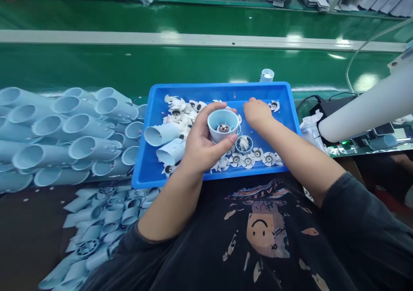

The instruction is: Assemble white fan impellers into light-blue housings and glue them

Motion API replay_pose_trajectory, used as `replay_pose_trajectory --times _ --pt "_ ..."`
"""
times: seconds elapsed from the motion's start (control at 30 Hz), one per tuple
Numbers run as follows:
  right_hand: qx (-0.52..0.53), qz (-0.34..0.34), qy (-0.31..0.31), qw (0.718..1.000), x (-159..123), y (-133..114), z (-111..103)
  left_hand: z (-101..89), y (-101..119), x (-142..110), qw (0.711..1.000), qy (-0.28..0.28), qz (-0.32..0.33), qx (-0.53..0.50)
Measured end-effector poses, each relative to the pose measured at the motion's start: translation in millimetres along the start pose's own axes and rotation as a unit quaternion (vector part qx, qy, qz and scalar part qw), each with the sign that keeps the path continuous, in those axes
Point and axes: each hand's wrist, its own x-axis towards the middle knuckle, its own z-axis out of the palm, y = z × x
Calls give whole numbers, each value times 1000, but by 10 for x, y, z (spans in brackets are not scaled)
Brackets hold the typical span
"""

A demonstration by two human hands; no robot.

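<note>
My left hand (200, 148) is wrapped around a light blue round plastic housing (213, 129), its open end tilted up toward me. Inside the housing sits a small motor core with copper windings (223, 128). My right hand (257, 113) is over the right half of the blue tray (222, 177), fingers curled down and pressed together. Whatever those fingers hold, if anything, is hidden. Beside it lies a white fan blade (274, 106). Below the hands are several more white fan blades (248, 161) and a blue ring-shaped part (244, 144) with a white piece in it.
Light blue tubes (85, 129) are stacked left of the tray, with more in a heap (109, 213) below. Two tubes (171, 151) lie inside the tray's left side. A small blue cylinder (266, 75) stands behind it. A thick white pipe (368, 101) slants in from the right.
</note>
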Motion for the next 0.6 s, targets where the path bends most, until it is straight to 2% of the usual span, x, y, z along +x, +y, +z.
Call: replay_pose_trajectory --times 0.13,0.27,0.37,0.47,0.5,0.53,0.57,0.6 --pt "35 21 -32 999 71 -23 14 -52 -25 -69 996 -35 -16 75" --pt "87 27 -17 996 30 -16 -25 -16 -13 -99 991 -40 -33 120" --pt "134 5 28 991 -188 37 -159 25 44 -115 987 -46 15 154" --pt "213 -54 61 974 -587 167 -302 23 99 -155 977 -73 58 193" --pt "273 -86 55 956 -731 221 -324 20 112 -169 973 -78 66 206" --pt "452 -126 21 883 -864 273 -327 19 123 -180 970 -80 75 219" --pt "591 -144 -38 793 -977 320 -312 22 132 -186 966 -79 86 230" --pt "684 -146 -98 708 -1066 358 -280 30 141 -187 963 -79 97 239"
